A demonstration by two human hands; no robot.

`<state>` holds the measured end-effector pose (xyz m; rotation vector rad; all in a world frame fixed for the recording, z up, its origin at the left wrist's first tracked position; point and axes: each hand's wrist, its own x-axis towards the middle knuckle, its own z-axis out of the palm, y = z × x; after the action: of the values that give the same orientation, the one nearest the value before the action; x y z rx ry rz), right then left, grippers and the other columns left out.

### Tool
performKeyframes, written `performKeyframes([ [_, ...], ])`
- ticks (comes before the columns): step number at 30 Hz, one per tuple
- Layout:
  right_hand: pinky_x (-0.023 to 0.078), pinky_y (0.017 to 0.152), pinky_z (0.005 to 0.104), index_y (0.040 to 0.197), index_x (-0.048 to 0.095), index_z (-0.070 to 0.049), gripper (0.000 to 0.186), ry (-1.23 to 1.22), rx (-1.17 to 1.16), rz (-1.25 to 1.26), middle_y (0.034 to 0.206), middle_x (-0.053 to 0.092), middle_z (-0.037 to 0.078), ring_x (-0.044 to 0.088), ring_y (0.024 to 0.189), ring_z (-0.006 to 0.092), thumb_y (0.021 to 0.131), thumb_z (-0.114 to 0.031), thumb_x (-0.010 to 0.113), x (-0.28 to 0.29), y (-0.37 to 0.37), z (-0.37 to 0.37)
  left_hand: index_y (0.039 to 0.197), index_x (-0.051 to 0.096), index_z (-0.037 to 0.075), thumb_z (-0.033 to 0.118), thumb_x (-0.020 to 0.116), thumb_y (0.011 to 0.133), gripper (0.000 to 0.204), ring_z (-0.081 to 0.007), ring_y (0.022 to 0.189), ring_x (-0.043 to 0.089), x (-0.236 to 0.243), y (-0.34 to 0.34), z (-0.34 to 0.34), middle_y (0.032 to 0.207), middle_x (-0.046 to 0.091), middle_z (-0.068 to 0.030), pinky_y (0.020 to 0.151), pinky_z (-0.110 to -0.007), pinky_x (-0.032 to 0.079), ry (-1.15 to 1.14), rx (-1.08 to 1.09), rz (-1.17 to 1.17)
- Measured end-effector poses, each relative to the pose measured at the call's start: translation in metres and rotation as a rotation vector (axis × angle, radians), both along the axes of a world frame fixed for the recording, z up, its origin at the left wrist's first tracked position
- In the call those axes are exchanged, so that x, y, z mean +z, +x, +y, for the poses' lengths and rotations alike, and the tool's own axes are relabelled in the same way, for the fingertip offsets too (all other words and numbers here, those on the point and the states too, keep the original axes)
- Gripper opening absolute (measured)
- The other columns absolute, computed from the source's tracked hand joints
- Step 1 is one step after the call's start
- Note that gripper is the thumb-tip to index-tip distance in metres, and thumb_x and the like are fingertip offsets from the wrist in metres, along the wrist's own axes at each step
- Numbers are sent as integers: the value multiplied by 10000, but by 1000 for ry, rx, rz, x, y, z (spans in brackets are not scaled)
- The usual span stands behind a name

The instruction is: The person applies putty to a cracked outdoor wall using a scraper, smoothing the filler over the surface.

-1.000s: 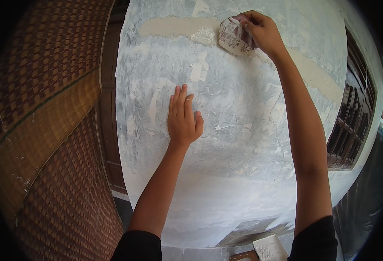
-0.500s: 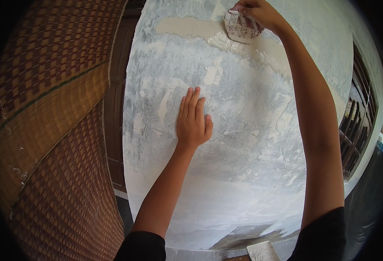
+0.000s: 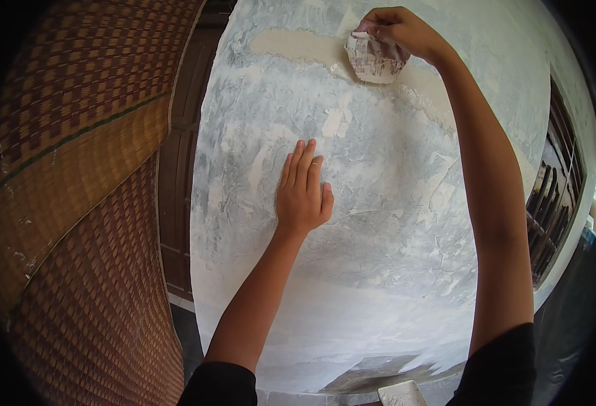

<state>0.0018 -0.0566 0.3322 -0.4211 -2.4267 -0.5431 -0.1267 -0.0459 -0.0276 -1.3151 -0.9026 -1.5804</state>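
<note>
Lower on the wall than half a second ago, your scraper sits at one o'clock, its top edge pinched by your right hand. It should handle light and thin, perhaps slick where smeared; grip that top edge. Your left hand, central, lies flat, fingers extended, grasping nothing. Counted: one scraper, one window at three o'clock, one white-coated slab at five.

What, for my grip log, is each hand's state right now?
Left hand: open, flat against the wall, holding nothing.
Right hand: closed on a smeared scraper.
</note>
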Motion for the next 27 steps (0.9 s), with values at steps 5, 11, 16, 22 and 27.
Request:
performKeyframes([
  [5, 504, 488, 297, 1147, 705, -68, 275, 75, -37, 210, 835, 711, 52, 617, 564, 121, 939, -186, 570, 0, 4, 9, 1256, 519, -41, 154, 507, 865, 437, -439, 1409, 383, 0, -1, 4, 1484, 437, -243, 1138, -578, 322, 6, 6, 5],
  [11, 491, 488, 265, 1168, 702, -75, 283, -29, 52, 138, 825, 712, 68, 624, 574, 116, 947, -196, 573, -12, 7, 8, 1251, 521, -42, 157, 501, 870, 430, -440, 1410, 381, -2, -3, 5, 1485, 436, -243, 1138, -578, 322, 19, 21, 8],
  [16, 475, 461, 275, 1143, 701, -66, 253, -36, 50, 271, 774, 698, 50, 608, 539, 111, 964, -153, 546, -3, 26, 10, 1252, 520, -41, 166, 490, 878, 428, -438, 1413, 378, 0, 3, 7, 1485, 436, -243, 1144, -572, 315, 23, 11, 6],
  [22, 463, 419, 258, 1162, 694, -66, 262, -22, 19, 188, 736, 690, 63, 604, 504, 116, 972, -161, 540, -21, 16, 7, 1256, 516, -43, 180, 493, 883, 435, -434, 1414, 377, -4, -3, 7, 1486, 435, -242, 1145, -572, 313, 28, 35, 6],
  [27, 481, 434, 267, 1174, 692, -53, 274, 107, 192, 287, 770, 706, 74, 622, 522, 121, 977, -178, 548, -3, 28, 35, 1255, 517, -47, 177, 492, 883, 435, -434, 1410, 384, 1, 3, 9, 1483, 439, -242, 1142, -573, 319, 49, 25, 12],
])
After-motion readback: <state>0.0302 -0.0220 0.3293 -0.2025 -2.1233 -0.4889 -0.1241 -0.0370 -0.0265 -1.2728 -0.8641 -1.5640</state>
